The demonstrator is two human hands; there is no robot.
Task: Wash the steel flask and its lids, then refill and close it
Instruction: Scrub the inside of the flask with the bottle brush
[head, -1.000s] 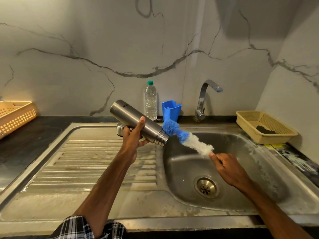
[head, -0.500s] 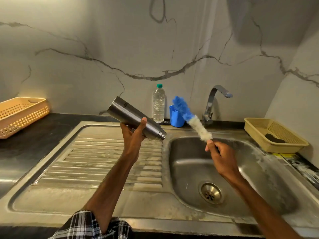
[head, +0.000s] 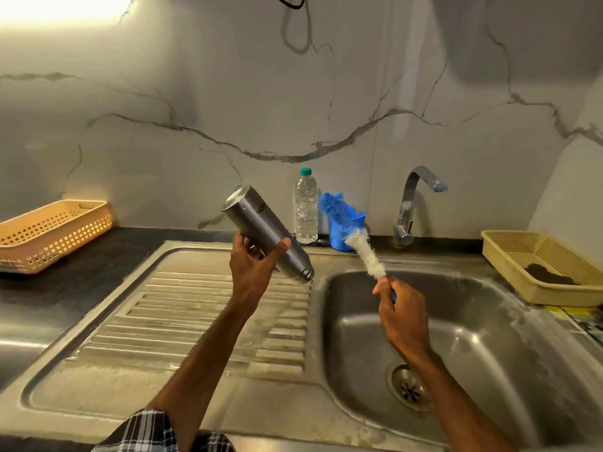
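Observation:
My left hand grips the steel flask round its lower body, above the draining board. The flask is tilted, its open mouth pointing down and right toward the basin, its base up and left. My right hand holds the handle of a bottle brush over the sink basin. The brush points up and left; its white bristles are near my hand, and its blue tip is in front of the blue cup. Brush and flask are apart. No lids are visible.
A clear water bottle with a green cap stands at the wall beside the blue cup. The tap rises behind the basin. A yellow tray holding a dark scrubber sits right; an orange basket sits left on the dark counter.
The brush has come out of the flask's mouth and swung upward to point at the blue cup. My left hand has tilted the flask steeper, mouth down.

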